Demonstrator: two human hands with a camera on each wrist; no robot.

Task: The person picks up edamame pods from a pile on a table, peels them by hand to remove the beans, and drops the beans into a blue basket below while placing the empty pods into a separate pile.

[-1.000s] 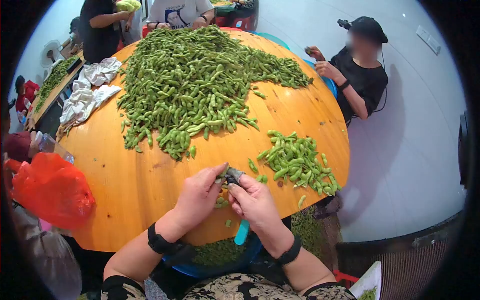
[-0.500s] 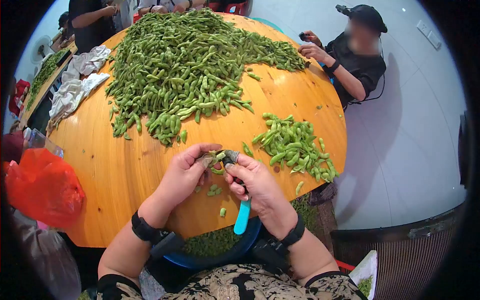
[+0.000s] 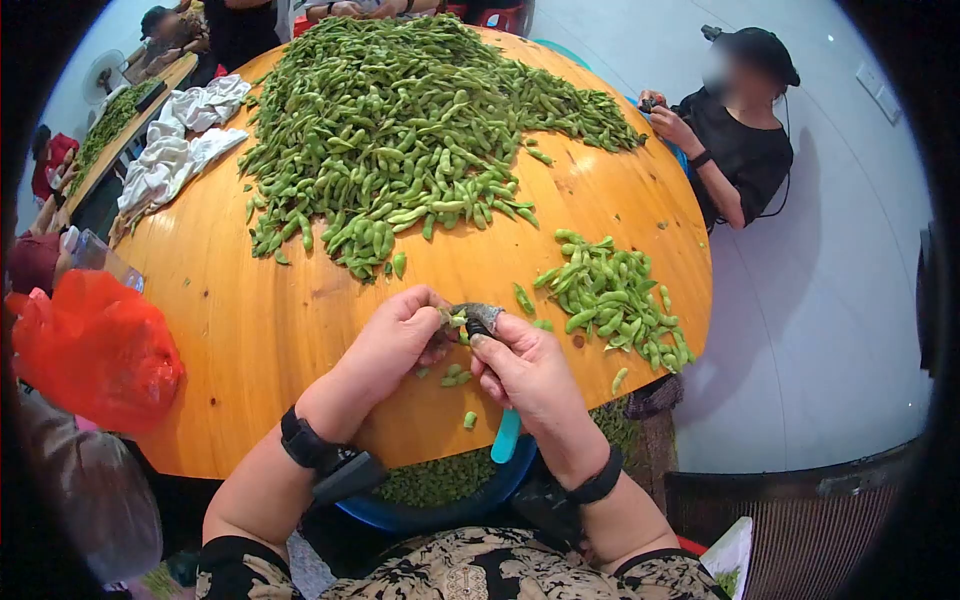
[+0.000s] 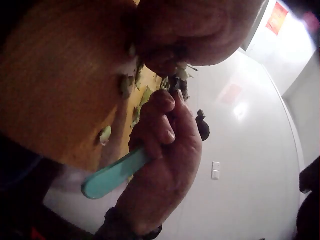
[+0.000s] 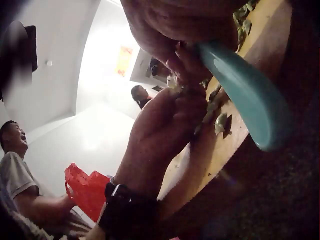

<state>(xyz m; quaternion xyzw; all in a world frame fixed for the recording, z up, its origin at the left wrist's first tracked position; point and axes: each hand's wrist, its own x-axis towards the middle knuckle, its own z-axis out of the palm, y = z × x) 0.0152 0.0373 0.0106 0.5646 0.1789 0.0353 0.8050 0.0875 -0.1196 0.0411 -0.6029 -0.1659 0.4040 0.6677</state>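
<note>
My left hand [image 3: 398, 335] pinches a green soybean pod [image 3: 456, 320] above the near part of the wooden table. My right hand [image 3: 532, 368] grips a tool by its teal handle [image 3: 507, 437], its thumb up near the pod. The handle [image 5: 250, 95] sticks out below the palm; the tool's working end is mostly hidden by the fingers. Grey wrapping [image 3: 484, 314] covers a fingertip of the right hand. Both hands' fingertips meet at the pod. Below them several shelled beans [image 3: 456, 376] lie on the wood, with a single bean [image 3: 470, 420] closer to the edge.
A large heap of pods [image 3: 390, 150] covers the table's far side; a smaller heap [image 3: 610, 300] lies at right. A red plastic bag [image 3: 95, 350] and white cloths [image 3: 170, 160] are at left. Under the table edge stands a blue basin [image 3: 522, 468] holding green pieces. A person [image 3: 740, 150] sits at right.
Half a second ago the hands were slightly apart, with the pod spread at the left fingertips. Now they have come back together at the pod. The head view has shifted a little.
</note>
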